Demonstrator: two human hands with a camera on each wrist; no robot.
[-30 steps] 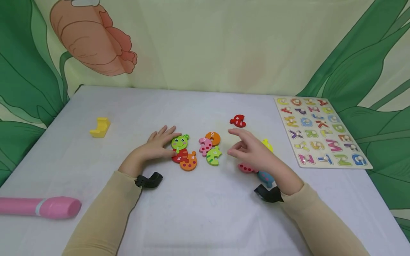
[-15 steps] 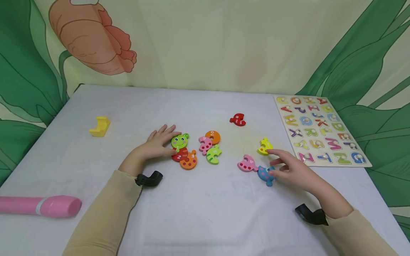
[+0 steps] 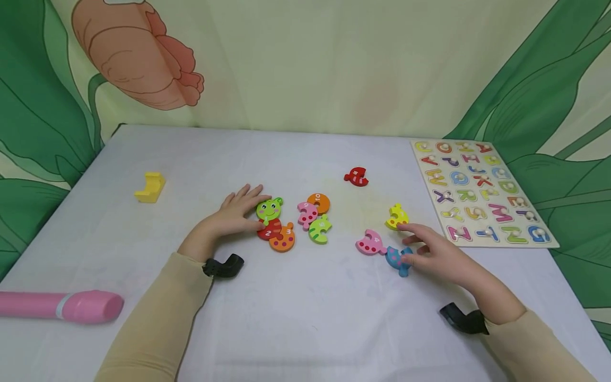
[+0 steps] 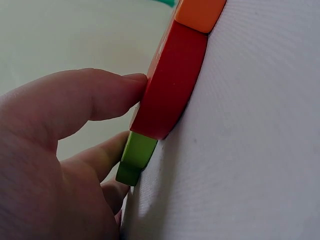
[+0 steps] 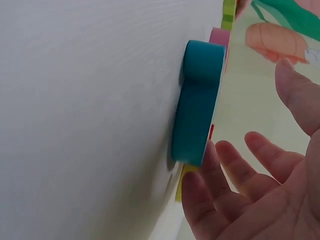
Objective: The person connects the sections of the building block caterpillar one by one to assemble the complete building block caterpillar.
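My left hand [image 3: 234, 215] lies against a short chain of caterpillar puzzle pieces. Its thumb touches the red number 2 piece [image 4: 172, 82], and its straight fingers reach beside the green smiling head piece [image 3: 269, 209]. An orange number 3 piece [image 3: 282, 238] joins the red one. My right hand [image 3: 436, 254] hovers with spread, slightly bent fingers over the blue spotted piece [image 5: 200, 105], gripping nothing. Close to its index fingertip is a yellow piece [image 3: 396, 216]. A pink spotted piece [image 3: 370, 243] adjoins the blue one.
Between the hands sit an orange number 10 piece [image 3: 319, 202], a pink piece [image 3: 307, 214] and a green striped piece [image 3: 319, 229]. Farther back is a red piece [image 3: 356, 176]. An alphabet board [image 3: 484, 196] lies right; a yellow block [image 3: 150, 187] and pink microphone-like object [image 3: 90, 306] lie left.
My right hand has moved right and toward me, from beside the middle pieces to above the blue piece, then stayed there. The left hand has kept its place.
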